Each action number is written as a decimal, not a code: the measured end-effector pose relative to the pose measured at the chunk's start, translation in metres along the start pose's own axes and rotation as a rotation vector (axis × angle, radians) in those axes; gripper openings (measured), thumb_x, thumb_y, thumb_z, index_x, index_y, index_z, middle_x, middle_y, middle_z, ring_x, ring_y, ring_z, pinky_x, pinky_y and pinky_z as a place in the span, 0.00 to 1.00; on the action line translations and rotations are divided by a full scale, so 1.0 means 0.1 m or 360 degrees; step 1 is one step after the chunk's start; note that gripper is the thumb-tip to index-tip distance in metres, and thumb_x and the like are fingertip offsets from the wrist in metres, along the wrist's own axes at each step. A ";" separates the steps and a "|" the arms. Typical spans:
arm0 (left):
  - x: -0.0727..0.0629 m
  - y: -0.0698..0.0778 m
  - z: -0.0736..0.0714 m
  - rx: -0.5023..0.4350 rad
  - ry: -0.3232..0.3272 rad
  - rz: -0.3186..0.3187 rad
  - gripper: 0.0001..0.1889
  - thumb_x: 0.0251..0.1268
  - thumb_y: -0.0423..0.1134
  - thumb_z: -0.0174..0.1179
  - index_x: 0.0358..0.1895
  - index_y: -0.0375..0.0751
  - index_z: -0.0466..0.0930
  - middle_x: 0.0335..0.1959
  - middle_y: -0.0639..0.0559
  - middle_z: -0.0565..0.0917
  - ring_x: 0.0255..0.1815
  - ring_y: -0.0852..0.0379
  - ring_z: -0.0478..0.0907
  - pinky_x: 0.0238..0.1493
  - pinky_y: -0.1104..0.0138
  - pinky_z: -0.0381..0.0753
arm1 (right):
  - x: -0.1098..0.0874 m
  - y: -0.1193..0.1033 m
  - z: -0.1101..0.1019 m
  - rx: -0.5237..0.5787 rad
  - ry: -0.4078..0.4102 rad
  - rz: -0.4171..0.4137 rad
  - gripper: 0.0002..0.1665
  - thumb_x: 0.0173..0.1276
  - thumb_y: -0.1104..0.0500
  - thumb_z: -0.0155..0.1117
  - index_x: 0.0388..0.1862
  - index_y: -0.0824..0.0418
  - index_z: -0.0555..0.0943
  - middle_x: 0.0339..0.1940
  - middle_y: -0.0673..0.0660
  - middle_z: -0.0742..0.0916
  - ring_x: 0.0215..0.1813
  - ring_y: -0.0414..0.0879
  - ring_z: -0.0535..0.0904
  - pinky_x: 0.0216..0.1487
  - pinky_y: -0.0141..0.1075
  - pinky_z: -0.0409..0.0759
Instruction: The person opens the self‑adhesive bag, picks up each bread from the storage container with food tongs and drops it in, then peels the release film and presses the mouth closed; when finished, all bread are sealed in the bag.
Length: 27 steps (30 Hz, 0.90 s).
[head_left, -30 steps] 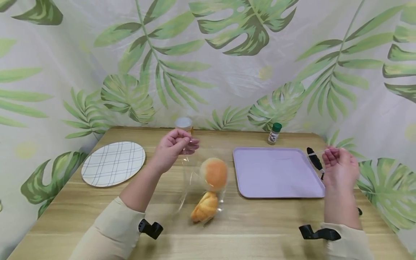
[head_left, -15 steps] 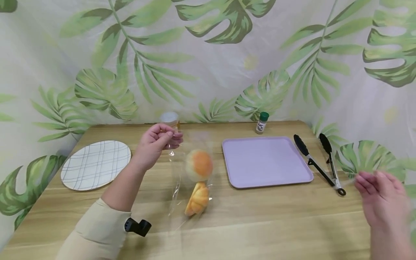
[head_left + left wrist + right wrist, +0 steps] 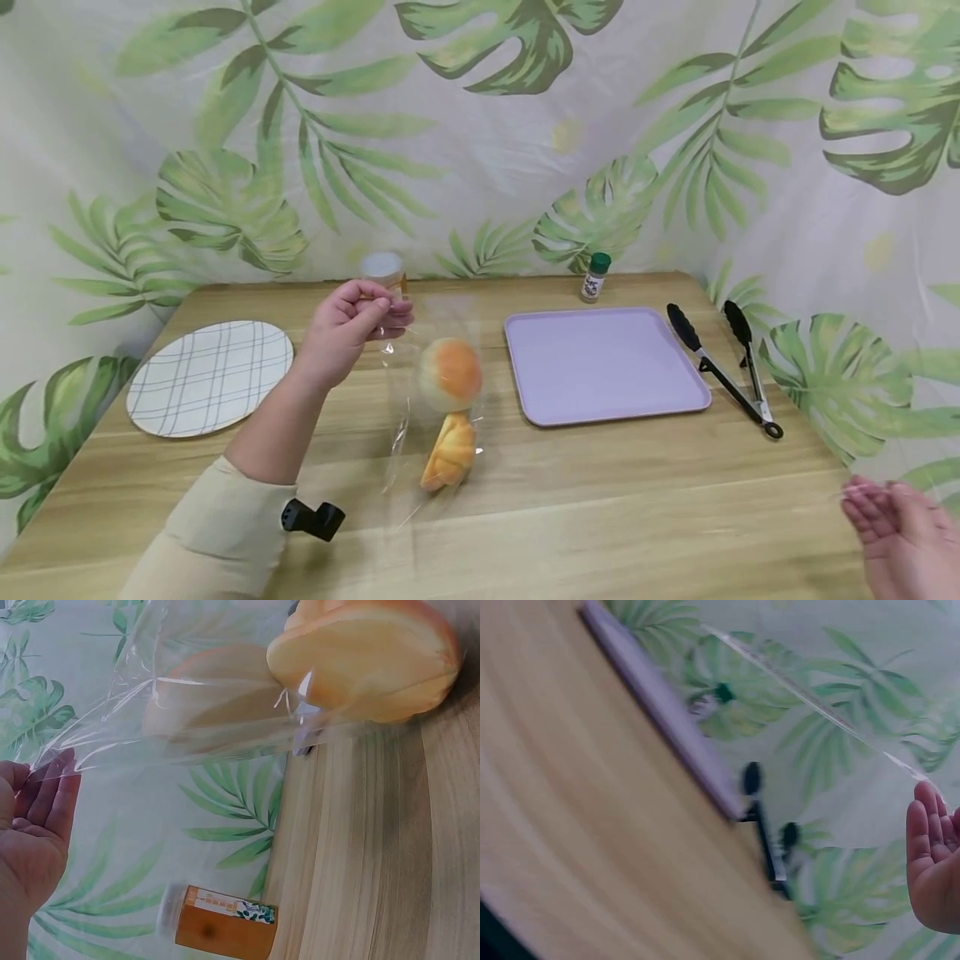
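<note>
My left hand (image 3: 348, 329) pinches the top corner of a clear plastic bag (image 3: 112, 727), which hangs over the wooden table. Inside the bag a round bun (image 3: 452, 371) with an orange-brown top sits above a ridged golden bread roll (image 3: 450, 454). The left wrist view has both breads behind the film. Far to the right, low in the head view, is my right hand (image 3: 900, 533), partly cut off by the frame edge. Between its fingertips it pinches a thin clear plastic strip (image 3: 802, 691), which stretches away from the hand in the right wrist view.
A lilac tray (image 3: 600, 367) lies right of the bag, with black-tipped tongs (image 3: 727, 383) beside it. At the left is a checked oval plate (image 3: 210, 379). Behind stand a white-lidded jar (image 3: 225, 922) and a green-capped shaker (image 3: 596, 277), near the table's back edge.
My right hand has moved right and down, away from the tray and tongs, with the strip. My left hand keeps its pinch on the bag. The head view has turned slightly right.
</note>
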State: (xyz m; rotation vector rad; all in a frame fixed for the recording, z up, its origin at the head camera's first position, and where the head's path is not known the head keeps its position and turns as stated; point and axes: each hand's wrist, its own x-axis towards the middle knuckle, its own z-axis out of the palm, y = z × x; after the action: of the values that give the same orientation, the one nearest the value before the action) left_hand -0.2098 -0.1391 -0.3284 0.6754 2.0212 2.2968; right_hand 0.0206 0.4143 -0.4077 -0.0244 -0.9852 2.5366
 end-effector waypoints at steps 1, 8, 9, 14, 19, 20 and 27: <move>0.00 0.00 0.01 0.0000 0.0000 -0.0003 0.03 0.75 0.30 0.48 0.43 0.37 0.72 0.36 0.60 0.89 0.39 0.63 0.87 0.44 0.69 0.87 | -0.01 0.06 0.01 -0.0113 0.0098 0.0028 0.21 0.81 0.64 0.38 0.35 0.69 0.79 0.33 0.63 0.89 0.37 0.50 0.88 0.38 0.35 0.87; 0.01 0.00 0.03 0.0013 0.0002 -0.0015 0.06 0.75 0.29 0.48 0.41 0.44 0.73 0.36 0.61 0.89 0.39 0.63 0.87 0.42 0.70 0.87 | 0.05 0.40 -0.05 -0.0469 0.0308 0.0213 0.12 0.78 0.63 0.48 0.36 0.63 0.77 0.32 0.57 0.90 0.38 0.45 0.88 0.40 0.32 0.87; 0.01 0.00 0.03 0.0017 0.0004 -0.0013 0.06 0.75 0.30 0.48 0.41 0.44 0.73 0.36 0.62 0.89 0.39 0.64 0.87 0.42 0.70 0.87 | 0.08 0.42 -0.08 -0.0540 0.0318 0.0231 0.11 0.78 0.62 0.48 0.37 0.63 0.77 0.32 0.56 0.90 0.38 0.43 0.88 0.39 0.31 0.87; 0.01 0.00 0.03 0.0018 0.0005 0.0001 0.07 0.75 0.29 0.47 0.41 0.44 0.73 0.36 0.61 0.89 0.39 0.63 0.87 0.42 0.70 0.87 | 0.25 0.52 -0.13 -0.1127 0.0582 0.0383 0.07 0.78 0.57 0.49 0.41 0.56 0.74 0.27 0.42 0.88 0.34 0.32 0.86 0.36 0.25 0.85; 0.01 0.01 0.03 0.0016 0.0001 0.0001 0.06 0.75 0.30 0.47 0.41 0.43 0.73 0.36 0.61 0.89 0.39 0.63 0.87 0.43 0.70 0.87 | 0.36 0.55 -0.12 -0.2076 0.0669 0.0392 0.16 0.78 0.52 0.49 0.48 0.63 0.77 0.24 0.34 0.81 0.28 0.24 0.75 0.32 0.20 0.78; 0.01 0.01 0.03 0.0021 0.0002 0.0002 0.06 0.76 0.30 0.47 0.41 0.43 0.73 0.36 0.61 0.89 0.39 0.63 0.87 0.42 0.70 0.87 | 0.37 0.54 -0.12 -0.2308 0.0631 0.0374 0.19 0.77 0.51 0.49 0.50 0.65 0.78 0.26 0.38 0.82 0.28 0.26 0.74 0.32 0.22 0.75; 0.00 0.01 0.02 0.0051 0.0003 0.0004 0.04 0.76 0.31 0.48 0.44 0.35 0.72 0.36 0.61 0.89 0.39 0.64 0.87 0.42 0.70 0.87 | 0.40 0.51 -0.17 -0.3185 0.0161 0.0160 0.20 0.76 0.57 0.50 0.53 0.72 0.80 0.47 0.74 0.82 0.47 0.64 0.77 0.43 0.53 0.74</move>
State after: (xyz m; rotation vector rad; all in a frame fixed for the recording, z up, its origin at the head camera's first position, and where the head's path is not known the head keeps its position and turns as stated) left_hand -0.2095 -0.1372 -0.3275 0.6778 2.0639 2.2720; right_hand -0.0320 0.4068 -0.4488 -0.6986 -2.8325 0.6004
